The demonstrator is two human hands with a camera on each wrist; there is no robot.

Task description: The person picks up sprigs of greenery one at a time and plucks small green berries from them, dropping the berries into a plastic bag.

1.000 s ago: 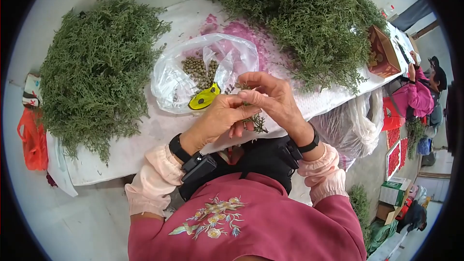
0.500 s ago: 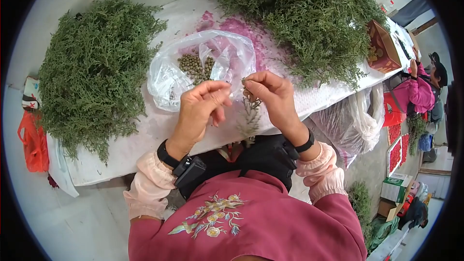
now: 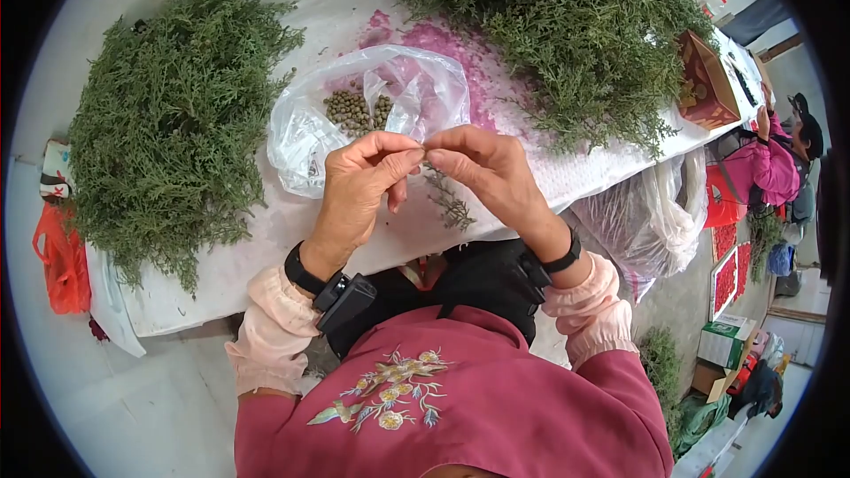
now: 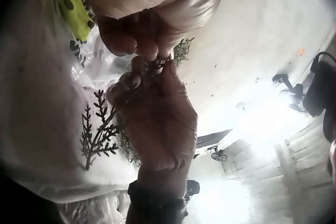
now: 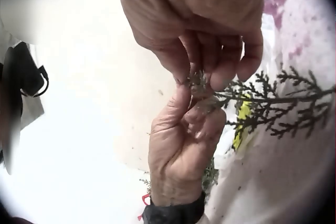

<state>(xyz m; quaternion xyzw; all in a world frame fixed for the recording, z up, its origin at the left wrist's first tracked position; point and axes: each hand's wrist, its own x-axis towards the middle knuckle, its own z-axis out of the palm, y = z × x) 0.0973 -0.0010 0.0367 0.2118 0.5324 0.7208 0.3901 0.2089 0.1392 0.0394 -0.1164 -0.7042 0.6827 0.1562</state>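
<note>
- Left hand (image 3: 359, 190), centre of the frame, pinches the upper tip of the sprig (image 3: 447, 199) between thumb and forefinger.
- The sprig hangs between the two hands, above the counter (image 3: 266, 248) edge — its long axis slants from the meeting fingertips down toward lower right.
- Right hand (image 3: 496, 177) pinches the same tip from the other side; both hands are equally near, fingertips touching.
- Just above them lies the plastic bag (image 3: 310, 137) of green berries (image 3: 354, 111).
</note>
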